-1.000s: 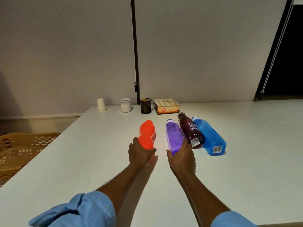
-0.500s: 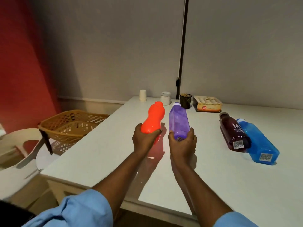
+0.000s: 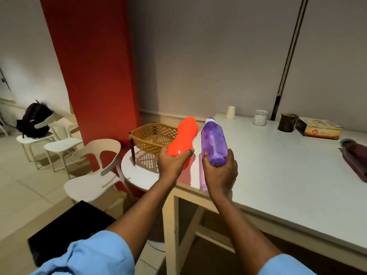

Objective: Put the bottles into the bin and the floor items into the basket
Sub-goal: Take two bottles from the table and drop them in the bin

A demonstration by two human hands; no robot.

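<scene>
A: What does each hand have?

B: The left hand grips the lower end of the orange bottle, fingers curled under it and thumb over the top. The right hand wraps the base of the purple bottle in the same way. Both bottles are off the surface, caps pointing away from the person, side by side with a narrow gap between them.

A: And what lies under the hands?

B: The right hand is above the near left corner of the white table. The left hand is just past that table's left edge.

A: The basket?

B: The tan basket sits just beyond and to the left of the left hand, on a small round table. The orange bottle's top overlaps its rim in this view.

A: Anything else nearby?

B: Far to the right of the right hand, a dark red bottle lies on the white table. Beyond the purple cap stand a paper cup, a white jar, a dark cup and a carton. Below the left forearm, a black boxy thing sits on the floor. I cannot tell whether it is the bin.
</scene>
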